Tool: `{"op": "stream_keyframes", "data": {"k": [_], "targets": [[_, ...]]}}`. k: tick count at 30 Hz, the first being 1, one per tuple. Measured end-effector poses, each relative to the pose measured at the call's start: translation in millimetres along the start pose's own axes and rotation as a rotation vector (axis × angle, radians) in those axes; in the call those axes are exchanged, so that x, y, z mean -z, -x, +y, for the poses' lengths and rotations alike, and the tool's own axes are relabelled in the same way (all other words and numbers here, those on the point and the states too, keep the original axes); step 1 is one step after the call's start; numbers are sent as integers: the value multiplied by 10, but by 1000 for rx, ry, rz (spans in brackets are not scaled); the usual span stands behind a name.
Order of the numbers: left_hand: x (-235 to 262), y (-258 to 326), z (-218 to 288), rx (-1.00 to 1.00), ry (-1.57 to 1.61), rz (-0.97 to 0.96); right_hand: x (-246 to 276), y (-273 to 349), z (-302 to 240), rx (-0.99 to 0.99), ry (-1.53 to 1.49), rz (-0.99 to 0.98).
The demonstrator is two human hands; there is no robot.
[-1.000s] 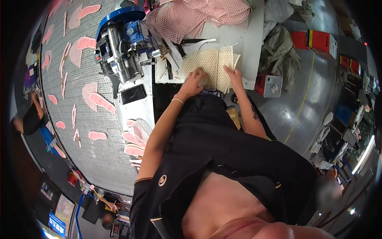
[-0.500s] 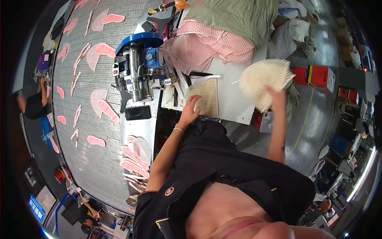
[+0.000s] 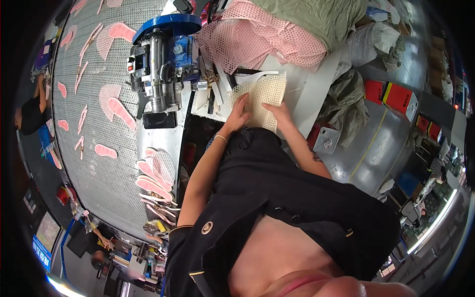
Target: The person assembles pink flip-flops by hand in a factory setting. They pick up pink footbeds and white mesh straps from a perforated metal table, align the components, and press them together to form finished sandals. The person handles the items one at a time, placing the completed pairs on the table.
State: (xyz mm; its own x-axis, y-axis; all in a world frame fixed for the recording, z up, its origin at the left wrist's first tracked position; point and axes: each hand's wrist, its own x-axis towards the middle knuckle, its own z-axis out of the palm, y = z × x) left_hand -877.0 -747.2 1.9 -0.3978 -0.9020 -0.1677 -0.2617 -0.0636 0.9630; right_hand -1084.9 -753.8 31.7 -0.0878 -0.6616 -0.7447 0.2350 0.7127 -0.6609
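The cream mesh (image 3: 266,94) was at the table (image 3: 303,94), at 1 o'clock from my left hand (image 3: 237,118) and 11 from my right hand (image 3: 280,116), both touching it, its long axis toward 12. The right pinched it; the left's grip I could not tell. I counted one pink mesh heap (image 3: 257,37), one phone (image 3: 160,120).

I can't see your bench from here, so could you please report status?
Left hand and right hand both on the cream mesh; pink mesh heaped beyond; nothing seen blocking the hands.

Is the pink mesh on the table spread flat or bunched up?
Bunched up: the pink mesh lies in overlapping folds, partly under a green sheet.
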Motion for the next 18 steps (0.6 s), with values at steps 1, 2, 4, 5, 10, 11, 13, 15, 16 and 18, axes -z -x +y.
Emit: {"op": "stream_keyframes", "data": {"k": [1, 2, 4, 5, 10, 11, 13, 15, 16, 18], "targets": [[23, 1, 25, 59, 61, -9, -15, 0, 98, 45, -54, 65], [35, -13, 16, 112, 124, -8, -22, -5, 118, 96, -101, 124], [41, -69, -5, 171, 466, -16, 112, 53, 118, -4, -188, 3], [29, -87, -10, 203, 641, -21, 157, 126, 89, -59, -231, -55], [37, -63, 12, 282, 608, 12, 486, 317, -396, 137, -74, -46], [59, -34, -16, 267, 531, 45, 582, 455, -681, 153, -22, -41], [78, 66, -115, 235, 378, 118, 834, 680, -1296, 141, 238, 36], [100, 124, -214, 194, 320, 101, 1058, 757, -1960, 270, 273, 102], [115, 111, -230, 167, 289, 97, 1035, 838, -2397, 491, 424, 249], [117, 32, -152, 148, 159, 60, 884, 1134, -3385, 723, 667, 684]]}}
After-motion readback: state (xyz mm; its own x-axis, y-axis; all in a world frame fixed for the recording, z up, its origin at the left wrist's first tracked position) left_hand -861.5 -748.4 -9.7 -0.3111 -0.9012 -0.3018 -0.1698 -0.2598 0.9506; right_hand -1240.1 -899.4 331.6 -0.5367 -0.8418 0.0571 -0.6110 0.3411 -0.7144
